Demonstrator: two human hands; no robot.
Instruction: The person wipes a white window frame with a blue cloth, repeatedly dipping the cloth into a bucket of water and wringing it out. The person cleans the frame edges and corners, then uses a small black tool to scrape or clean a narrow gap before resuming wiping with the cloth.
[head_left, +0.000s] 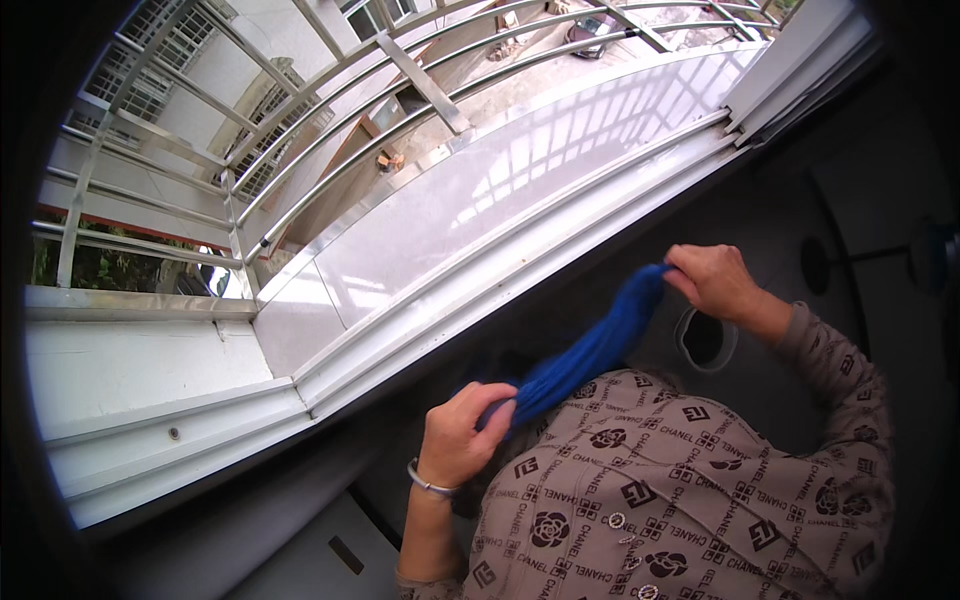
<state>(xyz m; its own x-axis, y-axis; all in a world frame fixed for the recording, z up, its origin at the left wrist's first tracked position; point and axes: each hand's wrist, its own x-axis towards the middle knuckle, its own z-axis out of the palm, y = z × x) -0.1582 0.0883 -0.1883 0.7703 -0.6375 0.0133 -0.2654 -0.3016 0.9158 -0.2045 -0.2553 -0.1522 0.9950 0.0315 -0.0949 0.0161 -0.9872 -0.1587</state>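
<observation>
A blue cloth (589, 352), seemingly towel-like and gathered into a long strip, stretches on a slant between my two hands. My left hand (466, 431), with a silvery bangle at the wrist, pinches its lower end between thumb and fingers. The upper end is gripped by my right hand (716, 281), higher up and to the right. Below the cloth the floor lies in deep shade, and the cloth's middle is slightly blurred. Just under my right hand is the pale rim of a round container (679, 341) with a dark inside.
A white window sill with sliding tracks (510, 277) runs slantwise in front of me. Beyond it are a pale tiled ledge (420, 262) and a metal guard railing (424, 86). A window frame (787, 71) stands at upper right. Buildings and a car (592, 34) appear far below.
</observation>
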